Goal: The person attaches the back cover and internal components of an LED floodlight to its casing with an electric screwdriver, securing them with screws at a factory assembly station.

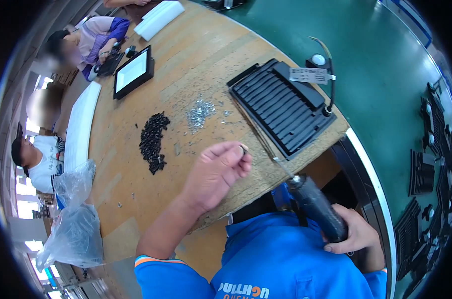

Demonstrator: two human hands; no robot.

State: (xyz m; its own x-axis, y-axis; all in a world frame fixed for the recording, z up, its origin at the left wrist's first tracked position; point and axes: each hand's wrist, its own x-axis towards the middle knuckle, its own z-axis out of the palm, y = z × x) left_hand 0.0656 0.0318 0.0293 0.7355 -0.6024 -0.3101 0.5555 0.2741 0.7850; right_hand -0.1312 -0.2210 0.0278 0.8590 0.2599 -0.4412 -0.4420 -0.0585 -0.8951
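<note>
Over the table's near edge, my left hand (pixel 218 174) pinches a small dark part (pixel 244 149) between thumb and fingers. My right hand (pixel 355 231) is wrapped round the black body of a power screwdriver (pixel 315 204), whose thin metal bit points up and left toward the table edge. Just beyond lies a black ribbed housing (pixel 281 104) with a white label (pixel 309 75) and a cable. On the table (pixel 186 65), left of the housing, are a pile of small silver screws (pixel 200 114) and a pile of small black parts (pixel 153 142).
A framed panel (pixel 132 72) lies farther back, near a person (pixel 94 42) handling a dark part. White foam (pixel 158 19) rests at the far edge. Clear plastic bags (pixel 76 229) and another person (pixel 39 159) are at left. More black housings (pixel 422 172) stand on the green floor (pixel 365 99).
</note>
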